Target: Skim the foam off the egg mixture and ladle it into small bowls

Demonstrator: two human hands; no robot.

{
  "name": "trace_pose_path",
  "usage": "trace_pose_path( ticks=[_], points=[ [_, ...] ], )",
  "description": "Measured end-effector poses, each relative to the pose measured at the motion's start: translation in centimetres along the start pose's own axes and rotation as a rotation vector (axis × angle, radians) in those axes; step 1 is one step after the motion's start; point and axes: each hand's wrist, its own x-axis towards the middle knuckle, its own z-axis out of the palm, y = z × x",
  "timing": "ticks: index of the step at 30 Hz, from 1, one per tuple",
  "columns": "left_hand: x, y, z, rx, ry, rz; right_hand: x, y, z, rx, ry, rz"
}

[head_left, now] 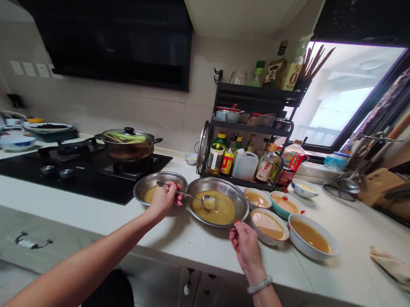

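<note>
My left hand point(166, 198) is closed round the handle of a metal spoon point(208, 201). The spoon's round bowl sits over the yellowish liquid in a wide steel basin point(242, 198). At that basin's near right rim, my right hand point(246, 245) is closed, thumb on the edge and fingers curled below. Partly behind my left hand stands a second steel basin point(143, 179), also holding yellowish liquid. Just right of my right hand is a white bowl point(272, 242) of pale orange-brown liquid.
More filled bowls stand to the right: a small white one point(249, 192), a green one point(278, 212) and a large white one point(312, 252). Behind is a black rack point(252, 127) with bottles. A lidded pot point(128, 150) sits on the stove point(94, 181). A cloth point(394, 265) lies far right.
</note>
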Motion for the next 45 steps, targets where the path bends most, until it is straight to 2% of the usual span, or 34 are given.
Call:
trace_pose_path(
  ticks=[4,10,14,19,23,27,30,32,35,37,41,45],
  points=[
    [-0.1,1.2,-0.3,-0.103,0.060,-0.080,0.0,0.1,0.0,0.001,0.006,0.000],
    [-0.4,2.8,-1.9,-0.116,0.102,-0.065,0.1,0.2,-0.1,0.002,0.002,-0.011],
    [-0.4,3.8,-3.9,-0.110,0.133,-0.038,0.0,0.1,0.0,-0.003,0.000,-0.012],
    [0.2,5.0,-7.2,-0.090,0.234,-0.011,-0.1,-0.1,0.0,-0.005,0.007,0.001],
    [0.5,5.4,-9.5,-0.062,0.312,0.061,-0.1,-0.2,0.0,0.011,0.007,0.011],
    [0.1,4.9,-11.1,0.133,0.324,0.171,-0.1,-0.2,0.0,0.003,-0.003,0.003],
    [-0.6,4.2,-12.0,0.445,0.278,0.268,-0.2,-0.2,0.0,-0.010,-0.002,-0.011],
    [-1.0,3.6,-12.4,0.671,0.238,0.389,-0.2,-0.2,0.0,-0.015,0.001,-0.018],
    [-1.3,3.0,-12.6,0.852,0.154,0.619,-0.2,-0.2,0.0,-0.015,-0.002,-0.016],
    [-1.3,3.0,-12.3,0.871,0.137,0.685,-0.2,-0.2,0.0,-0.015,-0.005,-0.016],
    [-1.7,3.7,-10.1,0.711,0.203,0.551,-0.2,-0.2,0.0,-0.010,-0.001,-0.013],
    [-2.4,4.2,-6.6,0.475,0.104,0.458,-0.1,-0.1,0.0,-0.008,0.003,-0.010]
  ],
)
